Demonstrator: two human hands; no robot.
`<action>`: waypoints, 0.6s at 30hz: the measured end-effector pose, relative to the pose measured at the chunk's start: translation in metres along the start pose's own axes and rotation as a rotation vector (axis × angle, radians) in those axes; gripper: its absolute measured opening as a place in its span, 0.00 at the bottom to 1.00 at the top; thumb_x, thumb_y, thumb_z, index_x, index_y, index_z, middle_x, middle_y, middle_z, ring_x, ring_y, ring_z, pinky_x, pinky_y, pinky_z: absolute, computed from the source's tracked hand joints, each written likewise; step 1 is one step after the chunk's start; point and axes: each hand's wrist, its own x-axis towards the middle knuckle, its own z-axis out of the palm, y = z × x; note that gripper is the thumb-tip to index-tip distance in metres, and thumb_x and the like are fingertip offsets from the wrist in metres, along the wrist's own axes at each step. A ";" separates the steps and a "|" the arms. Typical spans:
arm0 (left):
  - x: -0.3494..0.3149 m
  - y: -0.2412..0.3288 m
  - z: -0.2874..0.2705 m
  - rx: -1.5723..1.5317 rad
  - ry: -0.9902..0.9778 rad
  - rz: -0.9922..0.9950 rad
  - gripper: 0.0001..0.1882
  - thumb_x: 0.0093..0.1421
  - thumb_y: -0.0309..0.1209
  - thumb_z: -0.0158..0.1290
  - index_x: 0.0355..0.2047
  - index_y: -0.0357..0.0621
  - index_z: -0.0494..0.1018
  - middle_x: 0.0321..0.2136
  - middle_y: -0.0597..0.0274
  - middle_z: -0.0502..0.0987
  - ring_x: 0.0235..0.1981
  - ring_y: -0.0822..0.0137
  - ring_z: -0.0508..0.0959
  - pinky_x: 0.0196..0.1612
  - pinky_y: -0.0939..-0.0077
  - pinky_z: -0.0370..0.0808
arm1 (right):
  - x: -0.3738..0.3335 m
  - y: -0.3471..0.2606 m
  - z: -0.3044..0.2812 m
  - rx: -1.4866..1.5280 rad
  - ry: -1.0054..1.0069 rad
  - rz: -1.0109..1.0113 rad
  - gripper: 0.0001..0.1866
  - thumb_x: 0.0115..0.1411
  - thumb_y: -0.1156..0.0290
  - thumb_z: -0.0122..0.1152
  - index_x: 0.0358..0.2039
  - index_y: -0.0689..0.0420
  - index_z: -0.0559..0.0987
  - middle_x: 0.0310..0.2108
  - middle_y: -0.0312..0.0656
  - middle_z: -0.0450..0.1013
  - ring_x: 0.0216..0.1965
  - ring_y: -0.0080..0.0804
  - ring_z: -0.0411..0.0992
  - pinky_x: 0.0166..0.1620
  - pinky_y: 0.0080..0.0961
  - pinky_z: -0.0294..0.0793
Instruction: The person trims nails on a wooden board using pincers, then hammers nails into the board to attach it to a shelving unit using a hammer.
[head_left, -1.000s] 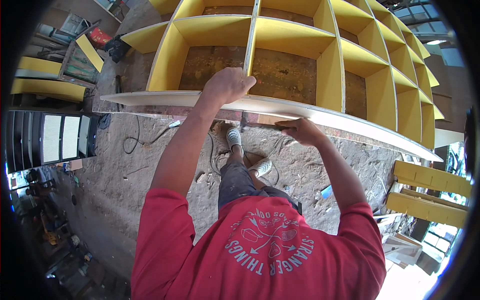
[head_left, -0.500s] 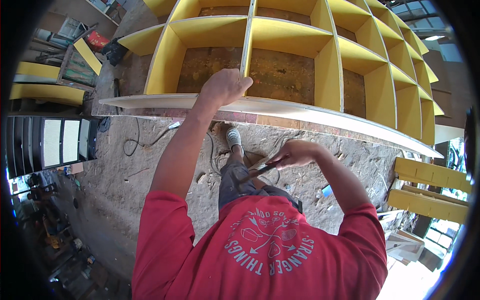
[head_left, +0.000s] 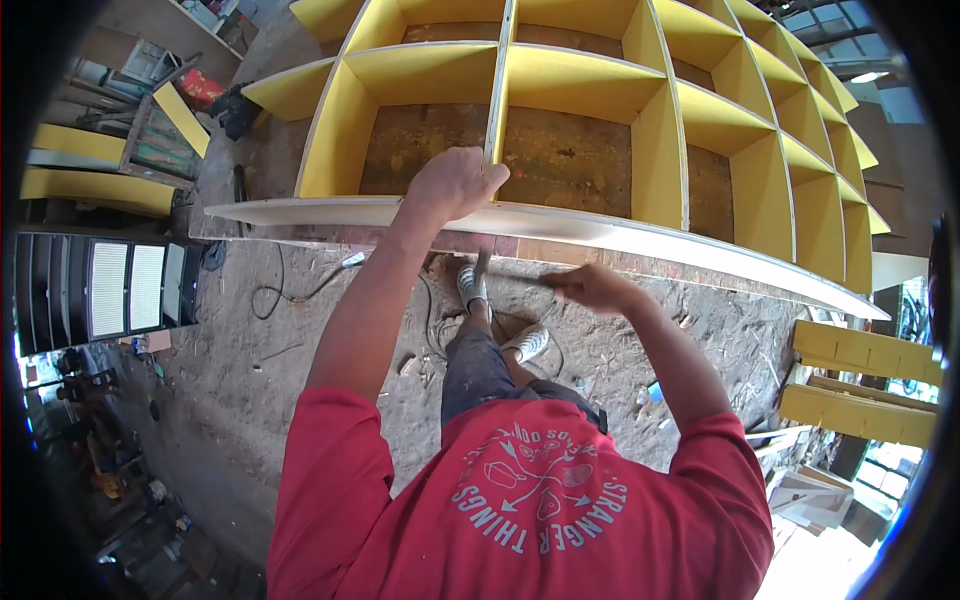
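Note:
A big yellow shelf grid (head_left: 590, 85) with bare plywood edges lies in front of me. A long white board (head_left: 640, 232) runs along its near side. My left hand (head_left: 455, 185) is curled over the top edge of that board, where a vertical divider (head_left: 497, 95) meets it. Just below the board, my right hand (head_left: 592, 288) is blurred and grips a thin hammer-like tool (head_left: 505, 270). The tool's head points left, close under the board's face.
My feet in grey shoes (head_left: 472, 285) stand on a dusty floor with a cable (head_left: 290, 292) trailing left. Yellow boards (head_left: 865, 385) are stacked at the right. More yellow panels (head_left: 95, 190) and a dark louvred cabinet (head_left: 100, 290) are at the left.
My right hand left the white board, dropped back with the tool, and now holds it up near the board's underside. My left hand kept its grip.

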 end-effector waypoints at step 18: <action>-0.016 0.015 -0.002 -0.551 0.808 -0.435 0.11 0.67 0.29 0.45 0.41 0.33 0.73 0.30 0.45 0.81 0.30 0.52 0.82 0.37 0.62 0.76 | -0.078 -0.039 0.010 0.268 0.291 -0.092 0.20 0.65 0.59 0.73 0.51 0.58 0.84 0.28 0.39 0.76 0.30 0.24 0.70 0.36 0.29 0.71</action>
